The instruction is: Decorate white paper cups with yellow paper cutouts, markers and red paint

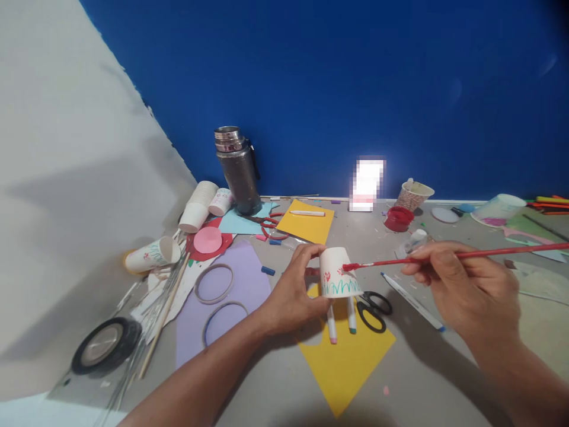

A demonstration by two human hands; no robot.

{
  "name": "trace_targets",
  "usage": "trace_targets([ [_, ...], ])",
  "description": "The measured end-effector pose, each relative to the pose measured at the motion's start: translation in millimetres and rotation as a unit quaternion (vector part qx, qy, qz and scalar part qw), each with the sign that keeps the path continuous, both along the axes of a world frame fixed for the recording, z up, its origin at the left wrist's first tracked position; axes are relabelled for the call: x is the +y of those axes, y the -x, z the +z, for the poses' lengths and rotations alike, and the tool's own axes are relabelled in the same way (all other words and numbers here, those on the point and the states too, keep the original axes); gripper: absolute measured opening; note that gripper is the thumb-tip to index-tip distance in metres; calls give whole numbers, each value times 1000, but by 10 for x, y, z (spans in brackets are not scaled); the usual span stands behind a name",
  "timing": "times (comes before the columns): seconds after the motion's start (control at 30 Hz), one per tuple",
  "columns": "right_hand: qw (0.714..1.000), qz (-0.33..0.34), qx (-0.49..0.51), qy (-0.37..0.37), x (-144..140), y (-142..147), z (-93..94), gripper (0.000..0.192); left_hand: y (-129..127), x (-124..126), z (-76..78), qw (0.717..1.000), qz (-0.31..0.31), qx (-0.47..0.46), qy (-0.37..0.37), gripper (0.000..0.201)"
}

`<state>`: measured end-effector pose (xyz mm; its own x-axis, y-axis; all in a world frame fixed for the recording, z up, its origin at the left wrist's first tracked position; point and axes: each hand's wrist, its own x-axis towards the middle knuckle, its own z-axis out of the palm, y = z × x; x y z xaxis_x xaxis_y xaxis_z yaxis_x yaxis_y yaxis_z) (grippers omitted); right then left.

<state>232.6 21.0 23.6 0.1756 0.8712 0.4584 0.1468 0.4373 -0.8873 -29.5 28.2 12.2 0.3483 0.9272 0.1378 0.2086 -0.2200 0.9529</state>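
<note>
My left hand (293,290) grips a white paper cup (336,261), held upside down above the table with its wide rim downward. Teal scribbled strokes run along the rim, with small red marks above them. In my right hand (471,290) is a long red paintbrush (400,261), pinched between thumb and fingers. Its red-coated bristles meet the cup's side near one of the red marks. Below the cup are yellow paper (342,367), black-handled scissors (376,311) and two white markers (352,317), partly covered. Another marker (413,302) lies between the cup and my right hand.
A dark metal flask (240,178) stands at the back, beside stacked paper cups (200,204). An open red paint pot (399,219) sits back right, near a patterned cup (413,196). Tape rings (214,283) rest on purple paper (249,273); wires and sticks (164,320) lie left.
</note>
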Motion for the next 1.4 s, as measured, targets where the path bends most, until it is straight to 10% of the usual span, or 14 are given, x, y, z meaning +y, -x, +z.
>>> trace_targets([
  [1.4,1000,19,24,-2,10,-1,10,22,-20,16,4,1000,4,-16,9,70],
])
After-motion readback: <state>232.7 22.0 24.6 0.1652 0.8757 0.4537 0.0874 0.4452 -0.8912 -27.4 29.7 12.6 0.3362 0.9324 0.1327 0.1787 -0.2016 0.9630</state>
